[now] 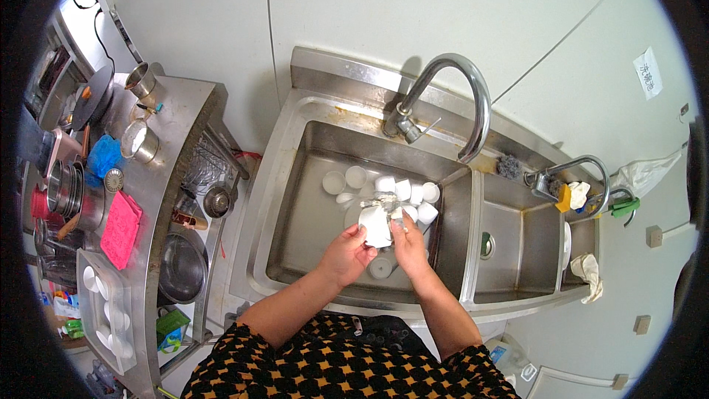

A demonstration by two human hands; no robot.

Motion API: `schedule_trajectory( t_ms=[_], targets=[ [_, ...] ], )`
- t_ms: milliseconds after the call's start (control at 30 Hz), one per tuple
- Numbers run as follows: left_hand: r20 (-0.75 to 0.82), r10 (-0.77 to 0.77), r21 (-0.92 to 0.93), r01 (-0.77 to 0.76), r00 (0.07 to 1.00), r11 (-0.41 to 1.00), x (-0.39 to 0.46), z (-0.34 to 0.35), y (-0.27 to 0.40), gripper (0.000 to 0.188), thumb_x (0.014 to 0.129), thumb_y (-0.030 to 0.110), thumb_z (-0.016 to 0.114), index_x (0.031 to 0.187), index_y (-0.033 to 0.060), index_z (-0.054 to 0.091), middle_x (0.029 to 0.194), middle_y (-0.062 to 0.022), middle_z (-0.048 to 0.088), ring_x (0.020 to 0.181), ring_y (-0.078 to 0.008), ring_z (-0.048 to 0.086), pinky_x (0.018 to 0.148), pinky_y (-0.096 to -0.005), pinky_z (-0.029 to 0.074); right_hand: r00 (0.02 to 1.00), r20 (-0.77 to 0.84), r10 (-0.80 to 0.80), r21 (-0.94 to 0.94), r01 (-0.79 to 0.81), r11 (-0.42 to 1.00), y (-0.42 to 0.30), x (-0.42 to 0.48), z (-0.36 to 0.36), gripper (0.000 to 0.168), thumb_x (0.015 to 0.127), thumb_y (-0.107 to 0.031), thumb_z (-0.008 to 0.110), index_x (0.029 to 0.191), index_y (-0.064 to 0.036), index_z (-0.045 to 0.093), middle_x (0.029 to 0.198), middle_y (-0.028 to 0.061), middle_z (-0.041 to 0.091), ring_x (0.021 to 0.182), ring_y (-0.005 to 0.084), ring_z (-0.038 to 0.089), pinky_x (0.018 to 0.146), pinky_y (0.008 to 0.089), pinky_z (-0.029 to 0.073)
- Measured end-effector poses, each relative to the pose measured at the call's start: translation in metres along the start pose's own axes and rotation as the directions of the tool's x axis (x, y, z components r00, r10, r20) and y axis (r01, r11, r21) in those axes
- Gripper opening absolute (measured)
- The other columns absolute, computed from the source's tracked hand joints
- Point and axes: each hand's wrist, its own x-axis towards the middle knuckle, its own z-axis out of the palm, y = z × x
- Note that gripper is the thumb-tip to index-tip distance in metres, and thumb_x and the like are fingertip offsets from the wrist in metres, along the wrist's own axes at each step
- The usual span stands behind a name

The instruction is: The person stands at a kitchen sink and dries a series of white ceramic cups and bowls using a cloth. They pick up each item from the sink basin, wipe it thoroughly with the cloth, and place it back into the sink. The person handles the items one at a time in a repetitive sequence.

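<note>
Over the large stainless steel sink basin [293, 244], my left hand [349, 255] grips a small white cup [375, 227] by its side, tilted. My right hand [409, 241] is close beside it, its fingers closed on a wad of crumpled, translucent whitish material [397, 220]. Beyond the hands several small white cups [416, 194] lie clustered in the basin, with two round white dishes [344, 180] and a white spoon [344, 198] to their left. Another round white dish [380, 267] lies just below my hands. Parts of the pieces behind my hands are hidden.
A curved chrome faucet [481, 105] arches over the basin's back right. Two smaller basins [507, 221] adjoin on the right. On the left, a steel table [166, 138] bears metal pots [141, 141], a pink cloth [121, 230] and a plastic bin [126, 310] with white cups.
</note>
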Motion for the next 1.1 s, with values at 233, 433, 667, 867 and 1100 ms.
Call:
schedule_trajectory(
  t_ms=[233,433,667,867,1100],
  targets=[
    [-0.031,0.066,0.098,-0.062,0.997,0.993,0.0,-0.002,0.002,0.021,0.087,0.014,0.045,0.106,0.0061,0.048,0.096,-0.0036,0.055,0.083,-0.0122,0.054,0.07,-0.0244,0.045,0.942,0.234,-0.242,-0.343,0.313,0.886,-0.037,-0.008,0.002,0.043,0.073,-0.009,0.057,0.114,0.0,0.048,0.133,0.0228,0.025,0.126,0.0361,0.019,0.101,0.0426,0.017],
    [-0.117,0.043,0.229,-0.015,0.992,0.973,-0.009,0.022,0.002,0.02,0.085,0.016,0.048,0.104,0.008,0.05,0.096,-0.0038,0.055,0.09,-0.0157,0.053,0.074,-0.0287,0.045,0.874,0.409,-0.262,-0.52,0.459,0.72,-0.07,-0.004,0.005,0.043,0.072,-0.019,0.056,0.114,-0.011,0.052,0.13,0.0133,0.032,0.12,0.0359,0.026,0.1,0.0483,0.018],
    [-0.021,-0.127,0.258,0.128,0.992,0.958,-0.006,-0.002,0.0,0.021,0.087,0.016,0.045,0.106,0.0066,0.049,0.095,-0.0023,0.054,0.082,-0.0118,0.052,0.067,-0.026,0.045,0.978,0.083,-0.191,-0.108,0.199,0.974,-0.032,0.018,0.01,0.026,0.082,-0.023,0.046,0.091,-0.002,0.06,0.094,0.0163,0.057,0.09,0.0319,0.052,0.08,0.0357,0.039],
    [-0.004,-0.063,0.292,0.061,0.998,0.954,-0.005,-0.001,-0.003,0.022,0.087,0.019,0.045,0.104,0.0055,0.049,0.093,-0.0024,0.055,0.08,-0.0118,0.052,0.067,-0.0262,0.044,0.931,0.014,0.366,0.277,-0.355,0.893,-0.026,0.016,0.01,0.037,0.089,-0.034,0.039,0.082,-0.001,0.056,0.072,0.0027,0.056,0.063,0.011,0.05,0.056,0.0255,0.04],
    [0.036,0.032,0.475,-0.046,0.999,0.879,-0.005,0.001,-0.003,0.022,0.087,0.015,0.044,0.104,0.0008,0.05,0.091,-0.0027,0.055,0.076,-0.0102,0.05,0.066,-0.0242,0.042,0.9,-0.094,0.426,0.308,-0.38,0.872,-0.018,0.005,0.01,0.036,0.089,-0.03,0.038,0.1,0.002,0.052,0.087,0.0111,0.056,0.078,0.0185,0.053,0.07,0.0293,0.041]
  ],
)
